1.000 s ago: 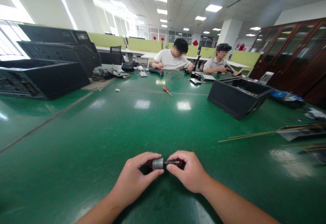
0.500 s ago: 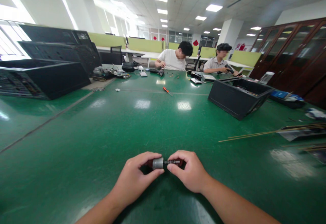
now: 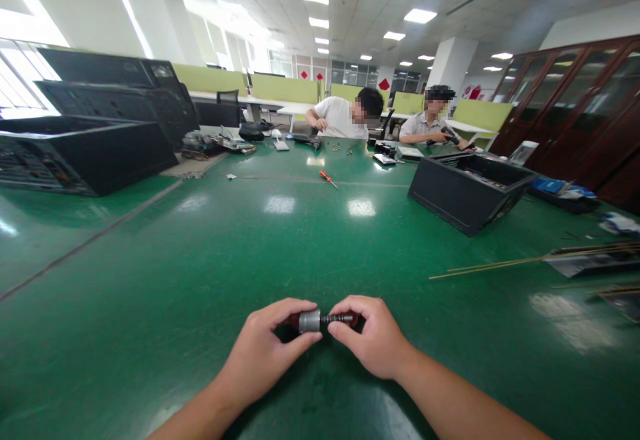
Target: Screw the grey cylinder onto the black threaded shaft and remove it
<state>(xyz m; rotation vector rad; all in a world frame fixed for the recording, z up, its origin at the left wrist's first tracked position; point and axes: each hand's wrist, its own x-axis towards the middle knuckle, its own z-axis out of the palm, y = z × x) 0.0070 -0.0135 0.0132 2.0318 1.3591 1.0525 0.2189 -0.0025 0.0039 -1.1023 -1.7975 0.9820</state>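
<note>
Low in the middle of the view, a small silver metal cylinder (image 3: 309, 321) lies sideways between my hands, just over the green table (image 3: 300, 260). My left hand (image 3: 270, 337) is closed around it, thumb below and fingers above. From its right end runs a thin dark shaft with spiral ridges (image 3: 340, 319). The thumb and forefinger of my right hand (image 3: 373, 337) pinch around this shaft. Something dark red shows behind the fingers of both hands; what it is I cannot make out.
An orange-handled screwdriver (image 3: 326, 177) lies farther up the table. Black computer cases stand at the left (image 3: 125, 160) and right (image 3: 465, 193). Thin long rods (image 3: 490, 267) reach in from the right. Two people sit across the table, one in a white shirt (image 3: 340, 119).
Both of my hands and the cylinder with its shaft stay practically still. The person in white across the table has leaned lower and to the right.
</note>
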